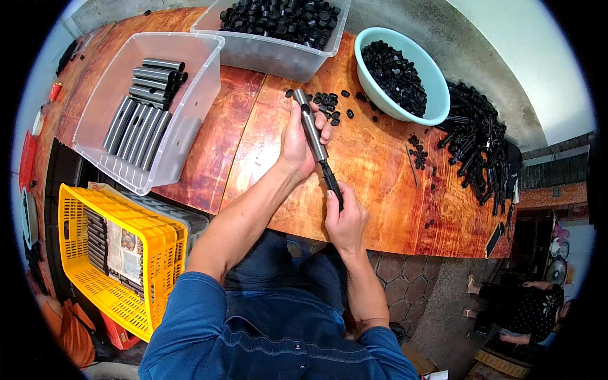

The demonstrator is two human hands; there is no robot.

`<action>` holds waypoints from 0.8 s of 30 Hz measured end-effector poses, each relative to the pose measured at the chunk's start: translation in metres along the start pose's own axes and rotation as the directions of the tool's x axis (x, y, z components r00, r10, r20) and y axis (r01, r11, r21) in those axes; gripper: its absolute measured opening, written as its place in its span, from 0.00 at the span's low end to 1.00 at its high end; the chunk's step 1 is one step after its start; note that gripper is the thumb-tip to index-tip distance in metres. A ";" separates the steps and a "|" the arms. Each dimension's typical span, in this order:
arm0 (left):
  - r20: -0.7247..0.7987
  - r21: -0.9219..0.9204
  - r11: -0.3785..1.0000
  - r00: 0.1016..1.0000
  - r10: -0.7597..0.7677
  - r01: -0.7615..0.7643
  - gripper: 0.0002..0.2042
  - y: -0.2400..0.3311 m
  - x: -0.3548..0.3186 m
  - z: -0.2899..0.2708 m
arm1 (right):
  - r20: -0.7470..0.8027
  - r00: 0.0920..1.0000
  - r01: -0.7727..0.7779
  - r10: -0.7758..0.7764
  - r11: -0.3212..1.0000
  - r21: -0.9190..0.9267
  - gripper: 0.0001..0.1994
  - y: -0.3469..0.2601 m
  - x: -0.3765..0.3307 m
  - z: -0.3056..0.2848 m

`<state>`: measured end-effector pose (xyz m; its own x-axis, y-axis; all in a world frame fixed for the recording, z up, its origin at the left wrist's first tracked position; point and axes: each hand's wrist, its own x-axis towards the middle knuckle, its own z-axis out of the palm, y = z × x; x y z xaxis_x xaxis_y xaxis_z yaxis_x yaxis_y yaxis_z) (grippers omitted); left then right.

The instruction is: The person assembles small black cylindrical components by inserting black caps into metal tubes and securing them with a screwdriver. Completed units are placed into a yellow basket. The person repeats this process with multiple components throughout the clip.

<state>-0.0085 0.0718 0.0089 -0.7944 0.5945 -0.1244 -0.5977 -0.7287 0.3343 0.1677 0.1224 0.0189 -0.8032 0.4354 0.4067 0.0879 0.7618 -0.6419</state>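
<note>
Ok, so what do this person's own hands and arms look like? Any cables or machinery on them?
No cables or machinery show. The left hand and right hand are ungloved, with no ring or watch that I can make out. Both forearms are uncovered; the left sleeve and right sleeve are blue cloth, ending near the elbows.

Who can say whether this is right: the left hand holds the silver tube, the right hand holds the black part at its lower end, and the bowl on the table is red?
The colour is wrong: the bowl is pale blue, as the head view shows. The left hand holds the silver tube and the right hand the black part.
</note>
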 end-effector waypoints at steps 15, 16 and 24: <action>0.209 0.275 0.944 0.948 -0.242 0.180 0.22 -0.017 -0.012 0.009 | -0.062 0.980 -0.189 0.189 0.982 -0.004 0.10 0.000 0.001 -0.004; 0.230 0.343 0.917 0.928 -0.292 0.204 0.22 -0.020 -0.016 0.010 | -0.066 0.975 -0.214 0.213 0.977 -0.014 0.10 0.001 0.003 -0.005; 0.327 0.543 0.814 0.841 -0.432 0.207 0.29 -0.031 -0.024 0.009 | -0.001 0.947 -0.321 0.322 0.942 0.097 0.12 -0.003 0.017 -0.019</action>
<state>0.0295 0.0829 0.0096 -0.3746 0.9255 0.0564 -0.5919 -0.2855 0.7538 0.1649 0.1367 0.0405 -0.7312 0.6583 0.1789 0.2832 0.5316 -0.7983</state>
